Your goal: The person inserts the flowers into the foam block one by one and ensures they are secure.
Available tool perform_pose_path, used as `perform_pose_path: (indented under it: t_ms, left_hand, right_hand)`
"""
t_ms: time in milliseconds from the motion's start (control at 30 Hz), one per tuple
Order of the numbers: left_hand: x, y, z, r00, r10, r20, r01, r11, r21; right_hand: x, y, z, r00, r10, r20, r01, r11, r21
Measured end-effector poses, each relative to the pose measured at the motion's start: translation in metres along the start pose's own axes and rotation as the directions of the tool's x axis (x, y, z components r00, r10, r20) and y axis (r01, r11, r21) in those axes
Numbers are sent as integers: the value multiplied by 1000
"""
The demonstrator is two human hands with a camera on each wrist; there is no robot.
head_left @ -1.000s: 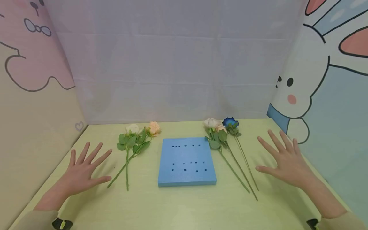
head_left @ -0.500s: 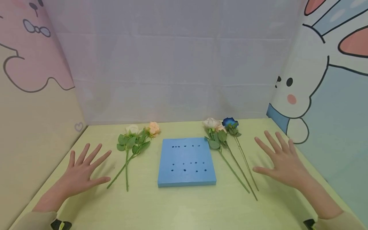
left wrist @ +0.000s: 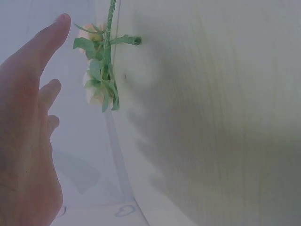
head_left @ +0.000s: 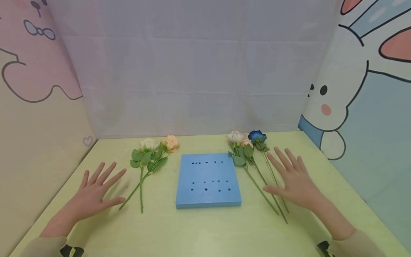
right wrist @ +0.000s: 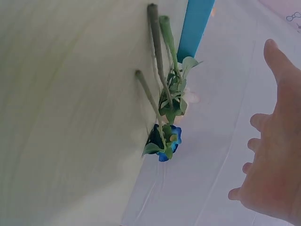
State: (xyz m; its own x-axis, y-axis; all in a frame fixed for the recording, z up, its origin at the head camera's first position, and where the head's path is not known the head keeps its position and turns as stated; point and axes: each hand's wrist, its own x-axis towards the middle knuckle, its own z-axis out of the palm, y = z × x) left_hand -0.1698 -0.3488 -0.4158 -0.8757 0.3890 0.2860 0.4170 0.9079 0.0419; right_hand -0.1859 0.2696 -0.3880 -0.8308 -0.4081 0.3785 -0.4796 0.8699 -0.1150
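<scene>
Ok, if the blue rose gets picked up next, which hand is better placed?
Right, I'd say. The right hand is empty and close to the blue rose in the head view. The left hand, also empty, is on the other side of the blue board.

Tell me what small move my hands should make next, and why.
I'd probably lower the right hand a little and pinch the blue rose by its stem. That hand is spread and holding nothing, it overlaps the stem in the head view, and no flower stands in the holes of the blue board.
</scene>
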Motion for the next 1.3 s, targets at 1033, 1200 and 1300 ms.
perform_pose_path:
  t_ms: [1033,1200,1300]
  left_hand:
    - [3,0,8,1000,6,25,-4,994,-105]
    - [6,0,7,1000,20,20,-18,996,-90]
    - [8,1,7,1000,27,12,-26,997,-74]
  right_hand:
    - [32,-61,44,959,-208,194,136,935,327]
    - [33,-61,49,950,-185,252,81,924,374]
    - [33,-60,51,942,-165,294,37,918,395]
